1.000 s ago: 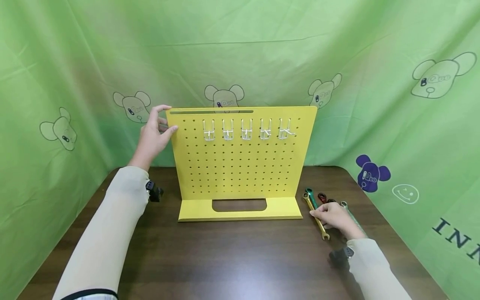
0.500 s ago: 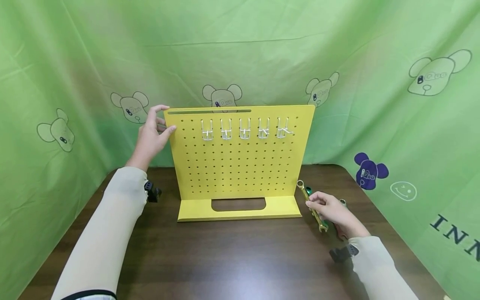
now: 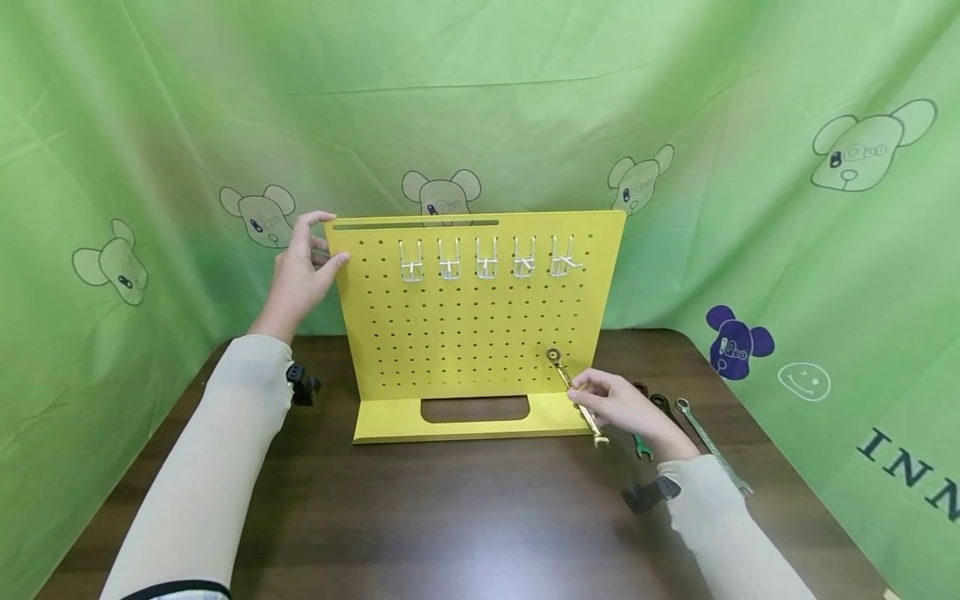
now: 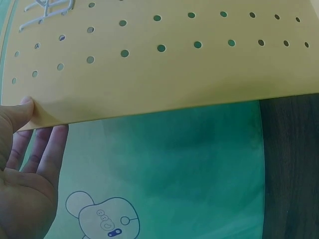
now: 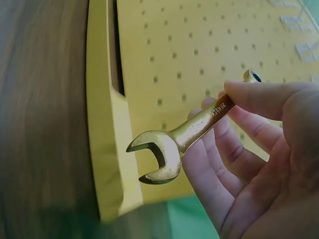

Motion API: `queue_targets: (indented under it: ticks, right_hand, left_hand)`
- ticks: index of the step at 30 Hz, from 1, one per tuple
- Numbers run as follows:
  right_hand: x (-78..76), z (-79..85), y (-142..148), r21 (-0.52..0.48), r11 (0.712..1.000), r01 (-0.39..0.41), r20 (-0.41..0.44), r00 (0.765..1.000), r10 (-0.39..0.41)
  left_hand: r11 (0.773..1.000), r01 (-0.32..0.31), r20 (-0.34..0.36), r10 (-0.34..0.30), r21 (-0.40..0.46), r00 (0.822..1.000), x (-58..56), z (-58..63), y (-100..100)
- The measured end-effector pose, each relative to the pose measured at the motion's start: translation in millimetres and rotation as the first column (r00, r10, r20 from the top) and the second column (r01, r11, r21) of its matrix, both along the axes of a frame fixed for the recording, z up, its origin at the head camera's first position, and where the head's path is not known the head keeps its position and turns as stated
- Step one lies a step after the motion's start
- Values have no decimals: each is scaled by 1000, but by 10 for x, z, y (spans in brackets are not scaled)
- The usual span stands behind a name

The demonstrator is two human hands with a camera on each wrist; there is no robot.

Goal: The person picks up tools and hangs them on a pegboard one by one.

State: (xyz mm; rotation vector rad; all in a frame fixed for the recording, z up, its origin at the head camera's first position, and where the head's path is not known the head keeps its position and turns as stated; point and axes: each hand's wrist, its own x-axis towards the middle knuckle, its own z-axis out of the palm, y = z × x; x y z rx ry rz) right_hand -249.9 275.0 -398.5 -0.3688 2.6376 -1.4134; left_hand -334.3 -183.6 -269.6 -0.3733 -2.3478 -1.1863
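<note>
A yellow pegboard (image 3: 465, 333) stands upright on its base, with a row of several white wire hooks (image 3: 486, 262) near its top. My left hand (image 3: 300, 271) grips the board's upper left edge, thumb on the front face and fingers behind, as the left wrist view also shows. In front of the board's lower right, my right hand (image 3: 626, 410) pinches a gold combination wrench (image 3: 566, 379) between thumb and fingers. Its ring end points up toward the board; its open jaw end (image 5: 162, 157) faces down, close to the right wrist camera.
Right of the board, more wrenches lie on the brown table (image 3: 450, 517): a green wrench (image 3: 642, 447), a dark wrench (image 3: 663, 407) and a silver wrench (image 3: 708, 442). My right forearm partly covers them. A green curtain (image 3: 480, 100) hangs behind and at both sides.
My right hand has lifted the gold wrench off the table beside the other wrenches and carried it left, in front of the board. The left hand keeps its hold on the board's edge.
</note>
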Motion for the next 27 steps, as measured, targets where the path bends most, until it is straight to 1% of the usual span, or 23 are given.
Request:
queue_targets:
  ticks: [3,5,11,17,23,27]
  right_hand:
    - [-48,38,-166,-8,1000,-22,3,1000,22]
    - [-79,58,-280,-32,999,-37,4,999,37]
    - [-176,124,-621,-73,993,-92,-24,996,90]
    - [-208,248,-934,-106,986,-129,-73,990,122]
    - [-226,392,-1202,-152,976,-155,-91,986,143]
    - [-267,475,-1373,-185,968,-169,-117,982,149]
  left_hand:
    - [1000,-2,4,2,-2,1000,2,2,0]
    - [1000,-2,4,2,-3,1000,3,1,0]
    - [1000,-5,6,5,-2,1000,17,6,6]
    - [1000,-5,13,5,-9,1000,19,5,8]
    - [1000,-6,14,6,0,1000,24,11,6]
    - [1000,-8,12,8,-1,1000,23,14,0]
